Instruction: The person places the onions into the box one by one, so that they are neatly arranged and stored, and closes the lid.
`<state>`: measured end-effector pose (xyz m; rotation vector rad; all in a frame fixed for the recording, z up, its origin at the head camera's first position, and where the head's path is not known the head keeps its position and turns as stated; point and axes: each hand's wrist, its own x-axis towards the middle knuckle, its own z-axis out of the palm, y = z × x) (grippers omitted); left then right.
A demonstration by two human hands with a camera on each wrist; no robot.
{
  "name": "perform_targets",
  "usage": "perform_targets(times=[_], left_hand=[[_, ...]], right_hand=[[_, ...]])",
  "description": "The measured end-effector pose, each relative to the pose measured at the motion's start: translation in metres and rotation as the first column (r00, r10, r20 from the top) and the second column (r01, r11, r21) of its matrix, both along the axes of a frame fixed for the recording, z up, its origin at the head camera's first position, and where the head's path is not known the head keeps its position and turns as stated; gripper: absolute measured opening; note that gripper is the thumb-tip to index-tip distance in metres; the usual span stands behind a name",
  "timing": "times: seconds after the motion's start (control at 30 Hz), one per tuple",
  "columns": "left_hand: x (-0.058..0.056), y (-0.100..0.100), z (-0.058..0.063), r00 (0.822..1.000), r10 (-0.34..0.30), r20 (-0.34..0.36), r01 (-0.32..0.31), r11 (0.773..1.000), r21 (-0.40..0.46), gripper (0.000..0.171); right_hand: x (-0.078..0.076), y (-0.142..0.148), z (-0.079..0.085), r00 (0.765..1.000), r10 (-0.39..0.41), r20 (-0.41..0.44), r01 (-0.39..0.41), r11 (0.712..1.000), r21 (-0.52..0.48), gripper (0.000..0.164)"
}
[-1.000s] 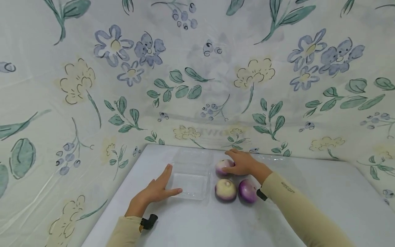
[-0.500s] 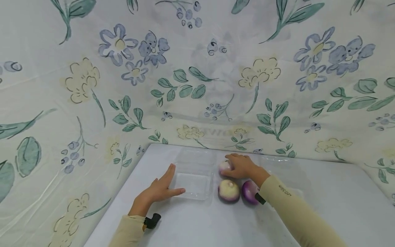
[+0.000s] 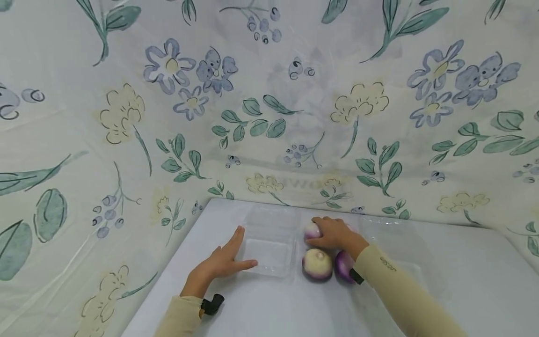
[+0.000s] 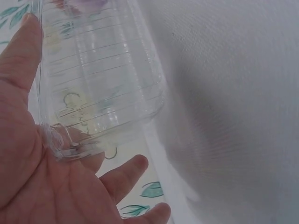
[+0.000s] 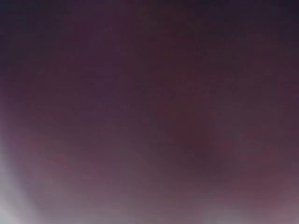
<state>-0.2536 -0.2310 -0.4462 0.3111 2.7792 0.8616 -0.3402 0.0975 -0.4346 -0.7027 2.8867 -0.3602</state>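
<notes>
A left hand (image 3: pixel 223 262) touched a clear box (image 3: pixel 269 256); a far onion (image 3: pixel 311 232) sat in a right hand (image 3: pixel 337 234).
The left fingers were straight, thumb spread apart, at the box's left side. Beside the box, the right fingers and thumb gripped the far onion; a pale onion (image 3: pixel 317 265) lay nearer, then a purple onion (image 3: pixel 343 266).

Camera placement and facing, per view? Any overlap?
Head: on the head, forward and down at table, onions, clear box; left hand, right hand, sleeves show.
Left wrist: on that wrist, facing clear box; left hand shows.
Right wrist: on that wrist, facing its hand; dark blur, nothing identifiable.
Head and left wrist share left hand and clear box.
</notes>
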Motion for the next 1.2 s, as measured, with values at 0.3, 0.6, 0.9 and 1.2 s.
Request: perform_targets(times=[0.3,0.6,0.9,1.2], left_hand=[[0.000,0.002,-0.003,1.000,0.009,-0.001,-0.009,1.000,-0.007,0.110],[0.001,0.001,0.002,1.000,0.013,0.004,-0.013,1.000,-0.015,0.113],[-0.001,0.004,0.003,1.000,-0.001,-0.011,0.000,1.000,-0.013,0.110],[0.003,0.001,0.002,1.000,0.013,-0.004,-0.013,1.000,-0.005,0.111]], right_hand=[[0.001,0.002,-0.004,0.999,-0.027,-0.023,0.027,1.000,-0.002,0.075],[0.005,0.011,0.004,0.992,-0.093,-0.088,0.079,0.984,-0.158,0.075],[0.010,0.020,0.018,0.990,-0.074,-0.121,0.047,0.976,-0.211,0.069],[0.016,0.015,0.019,0.991,-0.013,-0.130,-0.015,0.977,-0.211,0.069]])
